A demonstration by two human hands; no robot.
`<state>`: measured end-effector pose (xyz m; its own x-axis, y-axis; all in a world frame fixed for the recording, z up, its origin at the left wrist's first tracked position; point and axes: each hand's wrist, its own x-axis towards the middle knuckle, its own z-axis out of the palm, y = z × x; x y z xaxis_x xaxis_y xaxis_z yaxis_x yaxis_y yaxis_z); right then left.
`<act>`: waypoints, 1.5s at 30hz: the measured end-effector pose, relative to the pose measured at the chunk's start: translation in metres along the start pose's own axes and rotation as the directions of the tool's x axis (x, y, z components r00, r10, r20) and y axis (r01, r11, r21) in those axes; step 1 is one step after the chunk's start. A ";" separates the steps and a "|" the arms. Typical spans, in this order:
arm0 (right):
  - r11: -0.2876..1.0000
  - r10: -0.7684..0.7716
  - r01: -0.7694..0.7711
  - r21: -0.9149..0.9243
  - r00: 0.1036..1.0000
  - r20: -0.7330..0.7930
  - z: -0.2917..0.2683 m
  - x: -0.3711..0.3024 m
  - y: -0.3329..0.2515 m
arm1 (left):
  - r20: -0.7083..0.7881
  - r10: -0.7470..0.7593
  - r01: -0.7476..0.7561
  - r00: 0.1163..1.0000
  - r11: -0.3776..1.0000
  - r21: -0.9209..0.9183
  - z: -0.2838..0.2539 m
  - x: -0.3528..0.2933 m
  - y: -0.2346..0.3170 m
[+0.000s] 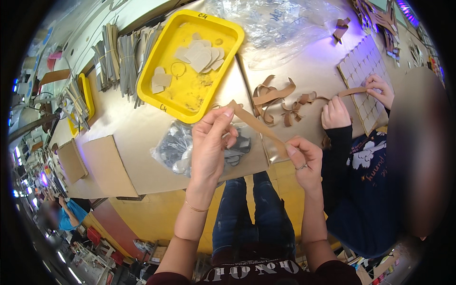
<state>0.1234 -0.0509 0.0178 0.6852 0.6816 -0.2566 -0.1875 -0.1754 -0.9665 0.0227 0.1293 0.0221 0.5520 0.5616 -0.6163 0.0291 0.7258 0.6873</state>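
A tan strip (pixel 259 125), leather-like, is stretched between my two hands above the table's front edge. My left hand (pixel 214 130) pinches its upper left end between thumb and fingers. At the lower right, my right hand (pixel 305 159) grips the other end; a ring shows on one finger. Below my left hand lies a clear plastic bag (pixel 175 147) of dark grey pieces, partly hidden by the hand and wrist. Beyond the strip, a loose pile of curled brown strips (pixel 273 95) rests on the table.
A yellow tray (pixel 143 90) holds pale cut pieces. Bundles of grey strips (pixel 127 61) lie left of it, and cardboard sheets (pixel 108 166) lie at the left edge. Clear plastic sheeting (pixel 280 33) covers the back. At right a co-worker's hands (pixel 336 114) hold a brown strip beside a patterned board (pixel 363 71).
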 end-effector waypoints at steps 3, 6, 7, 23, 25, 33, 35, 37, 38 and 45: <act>0.999 0.028 -0.029 0.028 0.998 0.050 0.000 0.000 0.002 | -0.038 -0.017 0.015 0.999 0.998 -0.068 0.002 0.001 -0.003; 0.995 0.075 -0.082 0.058 0.991 0.114 0.004 -0.002 0.003 | -0.074 -0.034 0.022 0.997 0.987 -0.159 0.008 0.002 -0.008; 0.991 0.097 -0.108 0.084 0.987 0.126 0.006 -0.002 0.004 | -0.052 -0.033 0.023 0.998 0.984 -0.178 0.010 0.002 -0.009; 0.990 0.126 -0.126 0.060 0.992 0.013 0.015 0.001 -0.017 | 0.471 0.591 -0.698 0.654 0.233 0.677 0.009 -0.036 -0.037; 0.991 0.127 -0.129 0.031 0.989 0.075 0.015 -0.001 -0.018 | 0.603 0.533 -0.751 0.593 0.096 0.653 0.005 -0.040 -0.037; 0.999 -0.001 0.002 -0.050 1.000 0.022 0.016 0.002 -0.029 | 0.304 0.468 -0.552 0.830 0.609 0.569 0.017 -0.040 -0.035; 0.949 -0.194 0.172 -0.265 0.979 -0.058 0.015 0.007 -0.030 | 0.076 0.151 -0.169 0.986 0.915 0.367 0.021 -0.042 -0.033; 0.782 -0.387 0.292 -0.550 0.920 -0.062 0.014 0.012 -0.028 | 0.130 0.025 -0.051 0.991 0.978 0.200 0.021 -0.035 -0.030; 0.717 -0.470 0.353 -0.601 0.882 -0.043 0.015 0.014 -0.027 | 0.140 -0.033 0.016 0.990 0.993 0.121 0.020 -0.032 -0.027; 0.455 -0.562 0.386 -0.803 0.823 0.077 0.019 0.015 -0.018 | 0.091 0.000 -0.021 0.996 0.972 0.234 0.025 -0.034 -0.026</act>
<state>0.1238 -0.0242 0.0318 0.6151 0.7147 0.3328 0.7442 -0.3869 -0.5445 0.0243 0.0813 0.0352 0.6258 0.5226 -0.5790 0.2115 0.6008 0.7709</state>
